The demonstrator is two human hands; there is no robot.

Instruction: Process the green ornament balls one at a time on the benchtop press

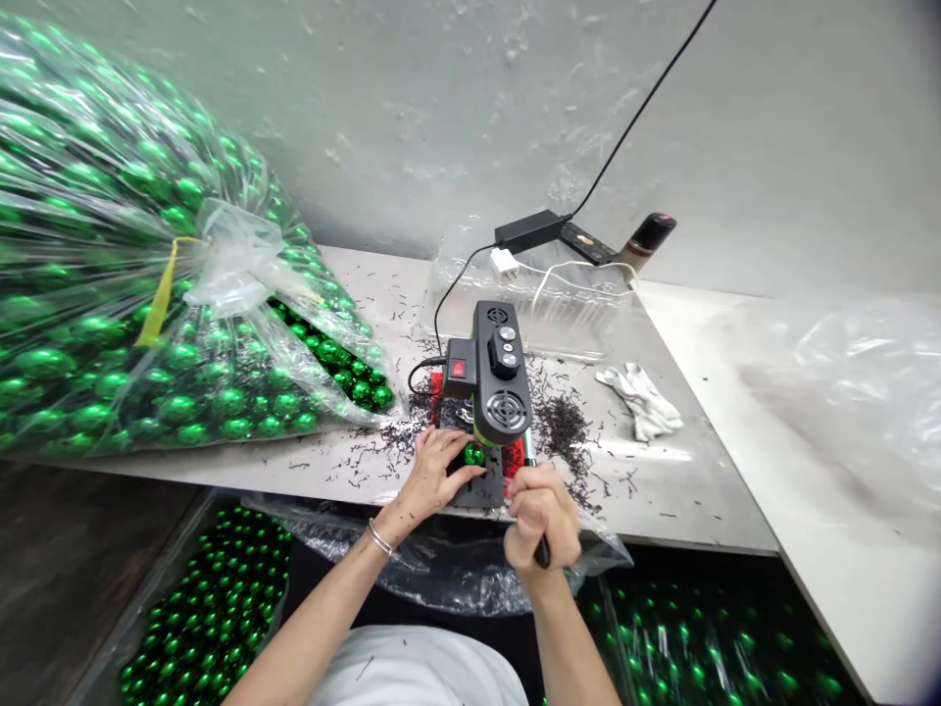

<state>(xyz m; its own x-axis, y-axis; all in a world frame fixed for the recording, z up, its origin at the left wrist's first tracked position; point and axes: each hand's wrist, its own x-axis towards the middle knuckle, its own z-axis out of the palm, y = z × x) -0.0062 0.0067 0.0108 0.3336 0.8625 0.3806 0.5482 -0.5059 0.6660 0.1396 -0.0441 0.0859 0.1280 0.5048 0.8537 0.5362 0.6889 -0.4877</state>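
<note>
A small black bench machine (504, 373) with round vents, silver knobs and a red switch stands on the table. Under its front end sits a shiny green ball ornament (474, 453), on a dark base plate (477, 493). My left hand (437, 471) has its thumb and fingers pinched around this ball. To the machine's right, my right hand (544, 515) is wrapped around a black handle (542, 554) with a metal shaft at its upper end. Whether that shaft joins the machine I cannot tell. Red material (513, 458) shows beside the base.
A large clear bag (227, 255) of green balls fills the left side. Small black strips (563, 427) litter the table. White gloves (641, 400), a clear plastic tray (573, 328), a power adapter (527, 230) and a dark-capped bottle (651, 235) lie behind. More green balls (213, 598) sit below the edge.
</note>
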